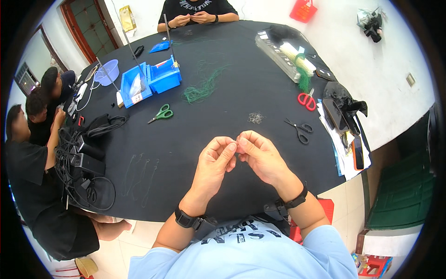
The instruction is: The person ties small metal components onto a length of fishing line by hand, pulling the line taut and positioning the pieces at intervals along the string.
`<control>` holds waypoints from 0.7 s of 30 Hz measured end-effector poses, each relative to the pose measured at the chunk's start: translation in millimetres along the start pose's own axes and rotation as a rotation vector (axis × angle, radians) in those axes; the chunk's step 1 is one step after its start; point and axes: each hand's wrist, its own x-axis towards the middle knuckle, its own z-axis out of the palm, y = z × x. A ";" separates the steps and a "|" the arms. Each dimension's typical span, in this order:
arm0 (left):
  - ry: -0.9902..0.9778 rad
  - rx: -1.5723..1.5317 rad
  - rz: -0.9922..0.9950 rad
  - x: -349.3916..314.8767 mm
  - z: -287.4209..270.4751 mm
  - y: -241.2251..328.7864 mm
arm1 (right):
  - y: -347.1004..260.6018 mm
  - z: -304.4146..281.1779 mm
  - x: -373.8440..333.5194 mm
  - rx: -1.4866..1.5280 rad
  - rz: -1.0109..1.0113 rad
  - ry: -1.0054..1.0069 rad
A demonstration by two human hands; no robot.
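My left hand [216, 160] and my right hand [260, 156] meet above the near part of the black table, fingertips pinched together. Whatever sits between them is too small to make out. Just beyond lies a small pile of thin metal bits [255, 117], which look like hooks. Black-handled scissors [301, 131] rest to the right of my right hand. Several thin strands [151, 181] lie side by side on the cloth, left of my left hand. Farther off is a loose tangle of green thread [200, 89], with green-handled scissors [162, 113] nearer and to its left.
Blue bins [163, 78] with upright rods stand at the back left. Black cables and boxes [88, 158] crowd the left edge. At right are red scissors [306, 100], a clear case [278, 56], phones [335, 115] and papers. Other people sit at the left and far sides.
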 end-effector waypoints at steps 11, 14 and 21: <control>-0.028 0.155 0.065 -4.7 -0.3 6.4 | -4.7 -6.7 2.0 0.196 0.197 -0.133; -0.044 0.190 0.082 -7.3 4.5 12.3 | -7.0 -7.2 1.0 0.246 0.288 -0.139; -0.070 0.293 0.109 -9.1 5.0 9.8 | -14.7 -4.6 -4.8 0.255 0.328 -0.058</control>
